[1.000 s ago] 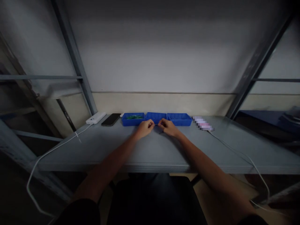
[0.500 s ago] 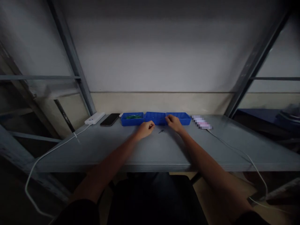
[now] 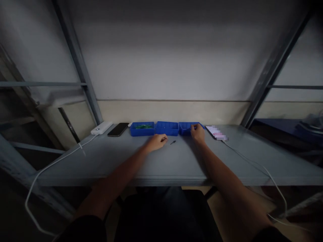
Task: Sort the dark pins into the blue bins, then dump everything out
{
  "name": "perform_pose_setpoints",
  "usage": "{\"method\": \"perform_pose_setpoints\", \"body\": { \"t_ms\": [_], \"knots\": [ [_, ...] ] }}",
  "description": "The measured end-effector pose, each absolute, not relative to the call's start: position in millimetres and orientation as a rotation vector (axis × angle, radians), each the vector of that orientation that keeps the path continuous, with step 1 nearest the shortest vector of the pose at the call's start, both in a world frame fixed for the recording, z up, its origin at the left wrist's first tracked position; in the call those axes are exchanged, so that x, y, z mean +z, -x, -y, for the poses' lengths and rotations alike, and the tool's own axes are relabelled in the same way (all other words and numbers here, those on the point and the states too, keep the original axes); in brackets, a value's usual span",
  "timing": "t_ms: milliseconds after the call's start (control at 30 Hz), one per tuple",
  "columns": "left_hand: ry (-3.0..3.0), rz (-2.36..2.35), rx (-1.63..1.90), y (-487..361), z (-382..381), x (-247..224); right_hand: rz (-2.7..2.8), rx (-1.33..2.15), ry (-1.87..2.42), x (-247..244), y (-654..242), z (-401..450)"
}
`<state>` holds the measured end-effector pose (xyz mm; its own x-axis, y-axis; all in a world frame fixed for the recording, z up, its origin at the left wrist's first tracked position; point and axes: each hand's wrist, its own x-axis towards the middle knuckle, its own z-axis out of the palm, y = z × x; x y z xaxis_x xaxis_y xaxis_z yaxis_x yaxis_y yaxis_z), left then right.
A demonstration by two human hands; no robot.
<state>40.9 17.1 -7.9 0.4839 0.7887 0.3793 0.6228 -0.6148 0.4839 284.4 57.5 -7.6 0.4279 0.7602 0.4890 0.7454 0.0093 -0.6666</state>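
Three blue bins stand in a row at the back of the grey table: a left bin (image 3: 142, 133) with green pieces (image 3: 143, 126) in it, a middle bin (image 3: 167, 131) and a right bin (image 3: 185, 130). My left hand (image 3: 157, 142) is closed in front of the left and middle bins, pinching something too small to make out. Just right of it a small dark item (image 3: 173, 142) lies on the table. At the front of the right bin is my right hand (image 3: 198, 132), fingers pinched together over its edge; whatever they hold is hidden.
A white power bank (image 3: 102, 128) and a dark phone (image 3: 118, 129) lie at the back left. Another phone (image 3: 216, 132) with a lit screen lies right of the bins. White cables run over both sides of the table (image 3: 161, 168). Metal uprights flank it.
My right hand has moved right, from between the middle and right bins to the right bin. My left hand has stayed nearly in place, still closed.
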Motion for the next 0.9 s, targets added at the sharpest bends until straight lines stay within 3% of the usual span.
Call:
{"method": "perform_pose_setpoints", "body": {
  "t_ms": [400,633,900],
  "knots": [
    [-2.743,-1.089,0.606,-45,-6,-4,1.735,0.125,1.468,6,-249,-40],
    [-2.699,-1.131,0.624,-46,-8,-4,2.24,0.273,1.362,-3,-236,-37],
    [-2.651,-1.169,0.67,-46,-15,-13,2.395,0.298,1.395,-4,-241,-39]
  ]
}}
